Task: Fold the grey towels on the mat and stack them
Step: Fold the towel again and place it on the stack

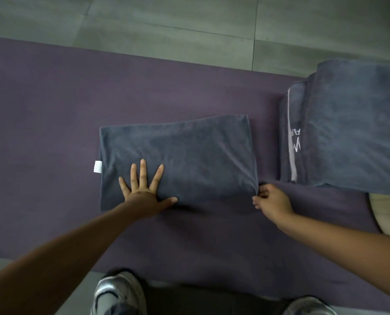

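Observation:
A folded grey towel point(189, 155) lies flat in the middle of the purple mat point(53, 110), a white tag sticking out of its left edge. My left hand point(144, 189) presses flat on the towel's near left part, fingers spread. My right hand point(271, 201) pinches the towel's near right corner, which is drawn into a small pucker. To the right sits a stack of folded grey towels point(348, 133) with a pale stripe and white lettering on one edge.
Grey floor tiles point(166, 26) lie beyond the mat's far edge. A pale round object point(389, 214) shows at the right edge below the stack. My two shoes point(119, 294) stand at the mat's near edge.

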